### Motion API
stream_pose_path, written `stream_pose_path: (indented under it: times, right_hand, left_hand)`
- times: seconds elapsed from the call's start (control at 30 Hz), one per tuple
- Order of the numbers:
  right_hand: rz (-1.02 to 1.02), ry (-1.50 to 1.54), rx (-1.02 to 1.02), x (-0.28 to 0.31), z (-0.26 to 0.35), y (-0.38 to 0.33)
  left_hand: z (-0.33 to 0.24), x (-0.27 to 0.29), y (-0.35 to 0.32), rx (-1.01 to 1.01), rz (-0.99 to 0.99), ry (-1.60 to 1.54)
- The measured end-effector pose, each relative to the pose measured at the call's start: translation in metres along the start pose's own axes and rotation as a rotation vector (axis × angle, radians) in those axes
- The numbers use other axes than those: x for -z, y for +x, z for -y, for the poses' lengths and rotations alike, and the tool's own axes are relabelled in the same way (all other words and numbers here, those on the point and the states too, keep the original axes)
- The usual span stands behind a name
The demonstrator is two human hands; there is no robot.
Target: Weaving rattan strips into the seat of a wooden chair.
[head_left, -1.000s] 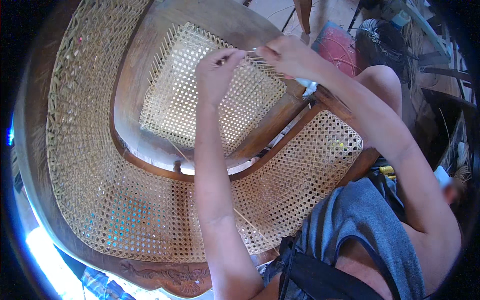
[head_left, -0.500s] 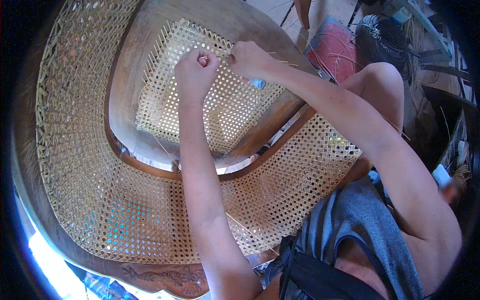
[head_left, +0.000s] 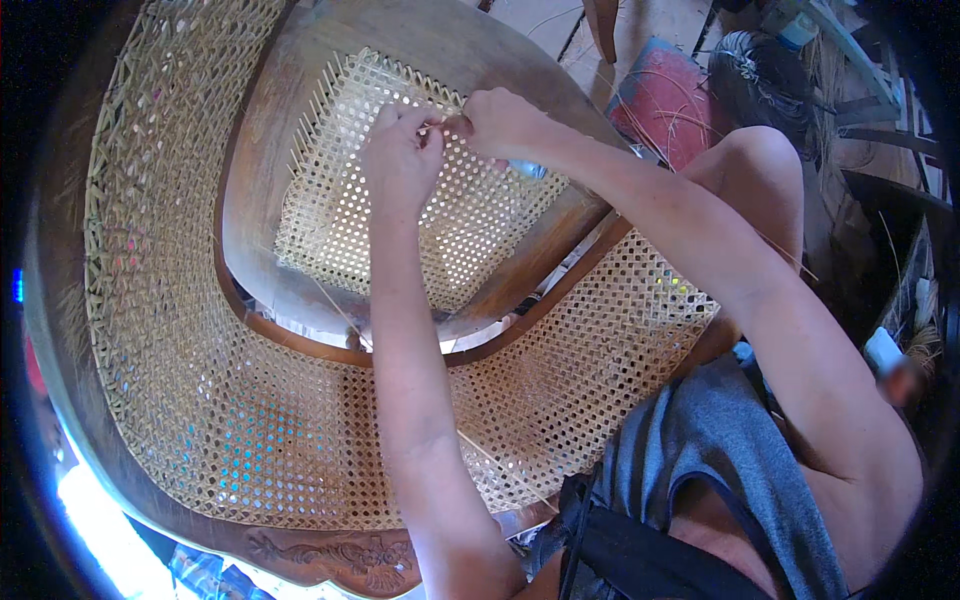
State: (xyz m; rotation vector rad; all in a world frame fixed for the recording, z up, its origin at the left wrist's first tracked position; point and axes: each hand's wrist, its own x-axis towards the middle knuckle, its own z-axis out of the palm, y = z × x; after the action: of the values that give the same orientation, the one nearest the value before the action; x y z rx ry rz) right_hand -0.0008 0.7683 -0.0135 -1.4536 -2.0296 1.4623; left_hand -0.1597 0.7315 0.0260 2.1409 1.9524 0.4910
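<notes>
Woven cane webbing (head_left: 340, 200) fills the middle of a wooden chair seat (head_left: 255, 190), with loose cane ends sticking up along its left edge. Over the far part of this panel my left hand (head_left: 405, 155) is closed, thumb and fingers pinched together; what lies between them is too small to make out. Close beside it on the right, my right hand (head_left: 507, 125) is curled round a tool, whose light-blue handle end (head_left: 527, 169) pokes out below the palm. Its working end is hidden by my fingers.
The chair's curved cane back (head_left: 180, 330) wraps round the near and left sides, edged by a carved wooden rail (head_left: 340, 560). A long loose strand (head_left: 505, 465) crosses it. At the far right are a red object (head_left: 670, 100) and a dark coil of strands (head_left: 755, 80).
My left fingers have loosened from a tight fist into a pinch closer to my right hand. The view has shifted slightly, and the blue handle end shows more.
</notes>
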Motion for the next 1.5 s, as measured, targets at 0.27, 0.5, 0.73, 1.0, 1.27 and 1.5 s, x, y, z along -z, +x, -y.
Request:
stream_pose_path:
  times: [0.27, 0.5, 0.73, 1.0, 1.27, 1.5]
  right_hand:
    - [-0.330, -0.399, 0.215, 0.041, -0.059, -0.050]
    - [-0.238, -0.099, 0.263, 0.044, -0.026, -0.064]
    - [-0.031, -0.043, 0.104, 0.007, -0.015, -0.016]
    - [-0.197, 0.116, 0.022, -0.011, -0.010, -0.007]
    - [-0.111, 0.136, 0.028, -0.002, -0.018, -0.006]
    - [-0.080, -0.022, 0.076, 0.003, -0.018, -0.010]
  left_hand:
    - [-0.008, -0.029, -0.008, -0.033, -0.176, 0.040]
    - [-0.024, -0.019, 0.000, 0.070, 0.112, -0.649]
    - [-0.004, -0.001, 0.009, 0.074, 0.068, -0.300]
    - [-0.005, -0.007, 0.013, -0.028, -0.018, -0.081]
    - [-0.005, -0.003, 0.020, -0.099, 0.130, -0.017]
    - [-0.004, -0.015, 0.005, -0.095, 0.036, 0.048]
